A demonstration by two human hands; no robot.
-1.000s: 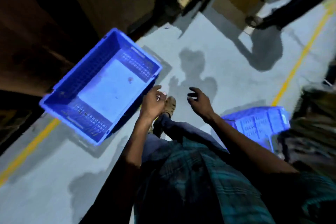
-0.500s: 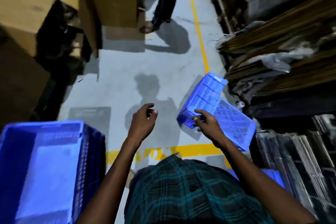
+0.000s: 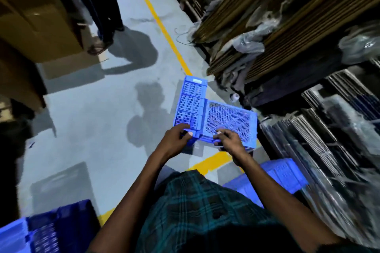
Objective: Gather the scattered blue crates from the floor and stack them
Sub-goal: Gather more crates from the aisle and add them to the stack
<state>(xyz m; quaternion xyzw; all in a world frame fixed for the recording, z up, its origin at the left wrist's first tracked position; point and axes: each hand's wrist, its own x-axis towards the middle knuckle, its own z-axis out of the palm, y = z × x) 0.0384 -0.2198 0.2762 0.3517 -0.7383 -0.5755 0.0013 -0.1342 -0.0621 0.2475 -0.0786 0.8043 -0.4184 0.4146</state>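
The left hand (image 3: 173,142) has its fingers (image 3: 186,128) curled over the near corner of an upturned blue crate (image 3: 213,114), thumb underneath, gripping the slatted side wall. The right hand (image 3: 229,141) sits just beside it on the same near edge, its fingers (image 3: 221,132) bent over the perforated base and the thumb tucked under the rim, so both hands hold the crate. The crate is tipped, with its base facing up and to the right and its long side wall running away from the fingers; whether its far end touches the floor (image 3: 98,121) cannot be told.

Below the right wrist, close to the person's checked shirt (image 3: 197,211), lies a second blue crate (image 3: 277,176), blurred. Down and far left of the left fingers, at the bottom corner, a third blue crate (image 3: 47,230) stands with its dark slatted wall showing.

A yellow line (image 3: 162,24) runs along the grey floor beyond the held crate, and another crosses under the hands. Right of the fingers rise shelves of stacked boards and plastic-wrapped goods (image 3: 287,33). Far ahead and left, another person's legs (image 3: 98,6) stand next to cardboard boxes (image 3: 30,16).
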